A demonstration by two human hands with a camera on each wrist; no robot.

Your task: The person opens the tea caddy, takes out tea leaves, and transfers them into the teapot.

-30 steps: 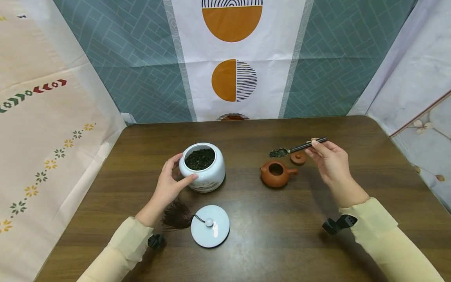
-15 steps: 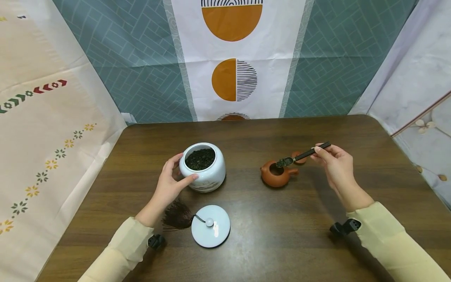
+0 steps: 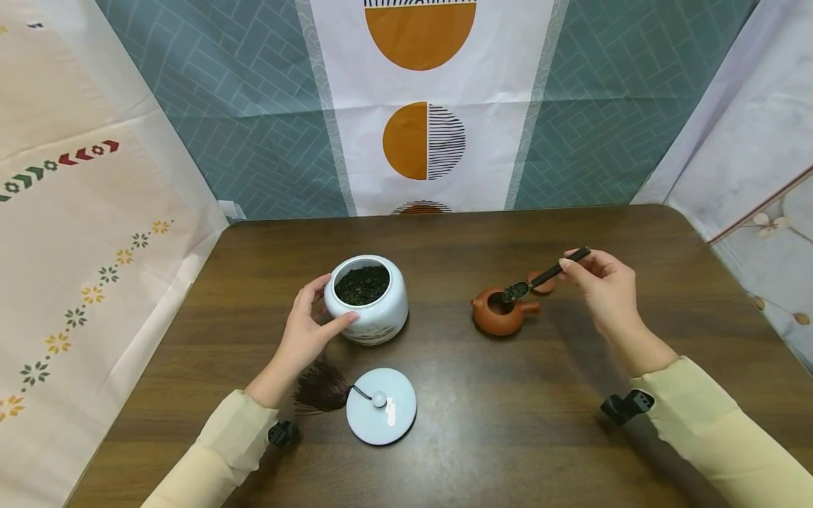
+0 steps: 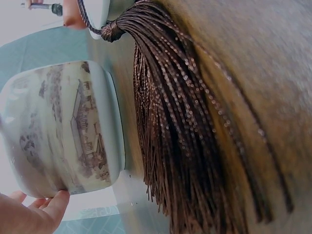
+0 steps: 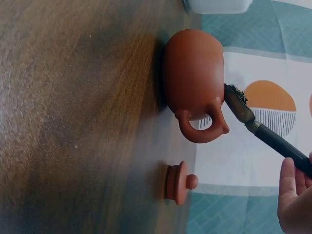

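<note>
On the left of the head view, my left hand (image 3: 311,321) holds the side of a white tea jar (image 3: 381,321), thumb in front and fingers behind. Dark loose tea leaves (image 3: 362,284) fill the lidless jar. My right hand (image 3: 603,289) pinches the dark handle of a small tea scoop (image 3: 559,268). The scoop's bowl, heaped with leaves (image 5: 237,92), tilts down at the open mouth of a reddish-brown clay teapot (image 3: 498,321). In the right wrist view, the scoop's tip meets the teapot's rim (image 5: 223,73).
Behind the teapot lies its small clay lid (image 5: 180,183), partly hidden by the scoop in the head view. The jar's white lid (image 3: 381,416) with a brown tassel (image 4: 180,112) lies in front of the jar. Everything stands on a wooden table (image 3: 483,423).
My right hand has brought the scoop down from above the teapot to its mouth, then raised the handle so the scoop slopes more steeply. The left hand and jar have stayed put.
</note>
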